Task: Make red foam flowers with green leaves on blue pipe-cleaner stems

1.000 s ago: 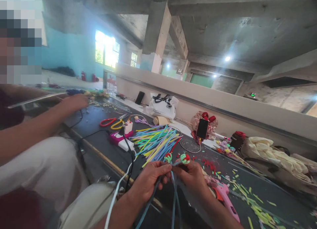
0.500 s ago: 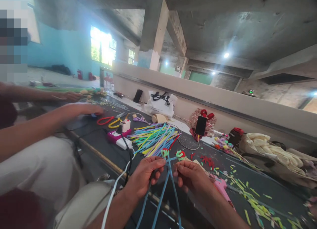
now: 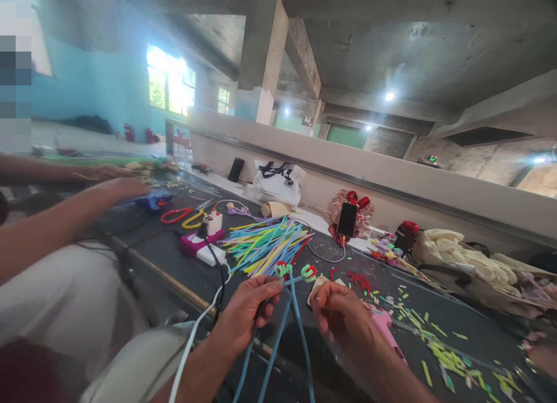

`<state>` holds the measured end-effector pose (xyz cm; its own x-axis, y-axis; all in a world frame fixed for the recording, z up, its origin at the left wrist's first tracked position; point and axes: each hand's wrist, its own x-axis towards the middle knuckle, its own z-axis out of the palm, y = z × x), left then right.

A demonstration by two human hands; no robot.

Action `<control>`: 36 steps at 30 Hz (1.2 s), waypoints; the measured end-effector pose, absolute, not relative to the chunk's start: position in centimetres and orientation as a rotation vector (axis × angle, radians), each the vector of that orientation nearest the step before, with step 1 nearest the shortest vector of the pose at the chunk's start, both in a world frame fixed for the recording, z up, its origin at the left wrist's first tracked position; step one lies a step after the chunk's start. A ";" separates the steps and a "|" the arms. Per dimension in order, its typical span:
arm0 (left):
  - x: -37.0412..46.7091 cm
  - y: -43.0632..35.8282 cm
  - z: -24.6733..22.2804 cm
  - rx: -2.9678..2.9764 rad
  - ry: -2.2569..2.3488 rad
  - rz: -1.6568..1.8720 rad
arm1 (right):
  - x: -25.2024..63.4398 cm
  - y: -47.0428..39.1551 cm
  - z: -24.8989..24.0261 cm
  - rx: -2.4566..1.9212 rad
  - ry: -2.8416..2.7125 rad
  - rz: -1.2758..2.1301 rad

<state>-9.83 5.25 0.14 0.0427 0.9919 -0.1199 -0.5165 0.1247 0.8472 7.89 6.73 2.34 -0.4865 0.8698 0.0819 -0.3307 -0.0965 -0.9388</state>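
Observation:
Pinched in my left hand (image 3: 256, 303) are blue pipe cleaners (image 3: 278, 327) whose long ends hang down over the table edge. At their upper ends sit two small curled pieces in green and red, the left one (image 3: 283, 269) above my fingertips and the right one (image 3: 308, 272) out to the side. My right hand (image 3: 337, 310) is just right of the stems, apart from them, its fingers curled with thumb and forefinger close together; whether something tiny is between them I cannot tell. Beyond my hands lies a pile of coloured pipe cleaners (image 3: 270, 243).
A power strip (image 3: 202, 246), red scissors (image 3: 176, 215) and yellow scissors (image 3: 194, 219) lie left of the pile. A pink glue gun (image 3: 385, 327), cut scraps (image 3: 448, 356) and a phone (image 3: 347, 219) are on the right. Another person's arms (image 3: 65, 217) reach over the table at left.
My right hand has drawn back from the blue stems, to the right. The other person's nearer hand has moved left, and a blue object now shows beside it. The view has shifted slightly.

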 end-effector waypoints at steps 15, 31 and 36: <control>-9.9 5.0 0.2 0.747 0.826 1.317 | 8.0 6.6 1.2 -0.789 -1.385 1.809; -9.9 4.1 0.6 0.783 0.833 1.331 | 5.3 4.7 1.6 -0.941 -1.680 1.569; -9.8 3.8 0.8 0.801 0.782 1.274 | 4.6 4.8 2.1 -0.848 -1.708 1.587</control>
